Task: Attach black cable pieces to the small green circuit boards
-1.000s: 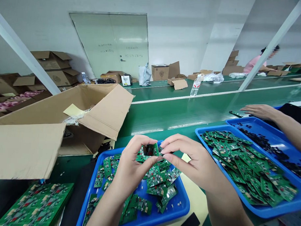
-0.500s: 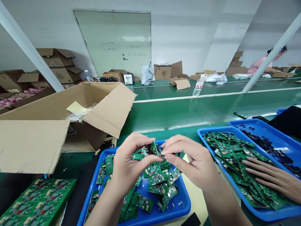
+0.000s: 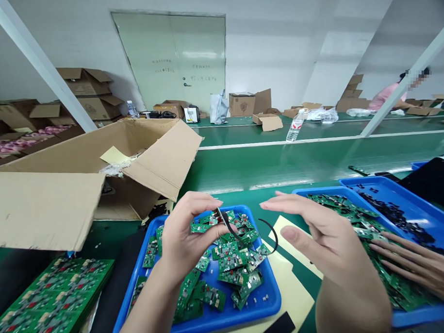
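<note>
My left hand point(image 3: 183, 233) pinches a small green circuit board point(image 3: 218, 214) on edge between thumb and fingers, above a blue tray point(image 3: 275, 290) of similar small boards. A dark strip curves down beside the held board; whether it is fixed to it I cannot tell. My right hand point(image 3: 325, 233) is to the right, thumb and fingers apart, with nothing in it. Between my hands a thin curved black strip point(image 3: 275, 236) shows against the tray's right edge, apart from my right fingers.
Another person's hand point(image 3: 411, 260) rests on boards in a second blue tray point(image 3: 402, 318). Beyond lies a blue tray of small black parts point(image 3: 395, 218). Left are an open carton point(image 3: 42, 204) and stacked board panels point(image 3: 53, 296). A water bottle point(image 3: 294, 128) stands across the bench.
My right hand has let go of the held piece and moved right, its fingers spreading. A curved black strip now shows between my hands. My left hand keeps its pinch on the board.
</note>
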Demonstrator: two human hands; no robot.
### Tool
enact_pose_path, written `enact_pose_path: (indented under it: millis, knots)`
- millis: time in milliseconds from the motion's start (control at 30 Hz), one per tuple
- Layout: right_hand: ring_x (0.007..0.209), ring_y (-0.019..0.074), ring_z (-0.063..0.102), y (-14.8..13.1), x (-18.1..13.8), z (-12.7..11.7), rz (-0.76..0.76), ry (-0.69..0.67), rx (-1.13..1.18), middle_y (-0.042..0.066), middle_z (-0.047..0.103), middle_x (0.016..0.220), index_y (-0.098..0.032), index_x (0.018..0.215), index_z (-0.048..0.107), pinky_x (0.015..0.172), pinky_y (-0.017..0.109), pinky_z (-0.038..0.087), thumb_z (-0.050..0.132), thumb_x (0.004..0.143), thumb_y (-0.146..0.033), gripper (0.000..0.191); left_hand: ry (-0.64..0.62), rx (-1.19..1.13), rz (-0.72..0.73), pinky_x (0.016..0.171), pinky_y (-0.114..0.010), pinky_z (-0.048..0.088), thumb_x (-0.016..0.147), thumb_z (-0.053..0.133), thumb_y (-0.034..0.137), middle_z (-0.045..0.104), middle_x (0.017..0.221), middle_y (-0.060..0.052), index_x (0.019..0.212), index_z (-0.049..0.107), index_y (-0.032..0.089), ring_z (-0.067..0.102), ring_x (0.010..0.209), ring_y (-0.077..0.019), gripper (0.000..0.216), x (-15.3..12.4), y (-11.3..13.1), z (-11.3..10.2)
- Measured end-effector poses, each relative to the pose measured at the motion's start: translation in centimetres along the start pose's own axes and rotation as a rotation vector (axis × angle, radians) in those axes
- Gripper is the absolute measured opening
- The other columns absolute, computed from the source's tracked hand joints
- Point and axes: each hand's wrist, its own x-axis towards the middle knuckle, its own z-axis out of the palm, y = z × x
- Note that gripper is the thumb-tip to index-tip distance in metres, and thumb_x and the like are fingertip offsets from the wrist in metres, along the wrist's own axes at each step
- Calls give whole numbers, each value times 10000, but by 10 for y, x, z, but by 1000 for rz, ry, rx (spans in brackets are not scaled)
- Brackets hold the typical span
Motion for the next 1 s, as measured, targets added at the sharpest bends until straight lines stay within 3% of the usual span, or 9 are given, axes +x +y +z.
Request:
enact_pose_path:
  millis: [133,233,433,533,633,867,1000]
  knots:
    - [957,186,644,-4,8,20,175,-144,294,45,695,1003,-240,1146,603,811,313,539,557,894,-340,275,-23,71,129,696,-308,589,739,738,186,647,909,-54,987,588,183,662,828,-172,290,3,4,3]
    - [874,177,641,-7,13,31,267,-229,381,42,688,938,-229,1186,582,749,304,537,582,872,-329,330,-36,145,220,692,-277,591,768,710,171,648,904,-54,988,579,167,666,816,-154,256,6,7,4]
    - [703,131,642,-7,17,34,411,-326,571,18,648,810,-191,1090,631,665,263,515,595,854,-300,262,-62,326,302,660,-258,596,801,679,189,672,880,-47,957,580,182,671,776,-139,185,9,15,-1]
    - [604,105,597,-5,18,36,445,-336,655,-3,610,732,-176,1042,644,572,232,486,630,819,-277,245,-64,344,300,648,-255,594,792,685,177,683,874,-45,952,588,190,673,759,-141,188,10,16,-3]
    - [565,89,526,-3,18,38,408,-262,673,-15,586,671,-172,941,675,514,210,437,656,788,-263,179,-66,317,288,634,-252,590,765,714,184,684,869,-50,964,594,190,675,744,-146,233,10,14,-5]
    - [549,66,513,2,17,39,437,-267,839,-28,590,662,-177,937,682,511,186,425,682,769,-223,174,-91,196,195,599,-276,589,721,755,282,693,833,-54,997,624,221,684,712,-173,311,9,12,-7]
    - [513,54,502,4,19,39,447,-276,902,-37,596,624,-168,838,678,484,168,413,675,760,-192,81,-140,93,120,594,-288,587,653,805,296,685,800,-37,981,634,235,679,705,-176,374,9,15,-7]
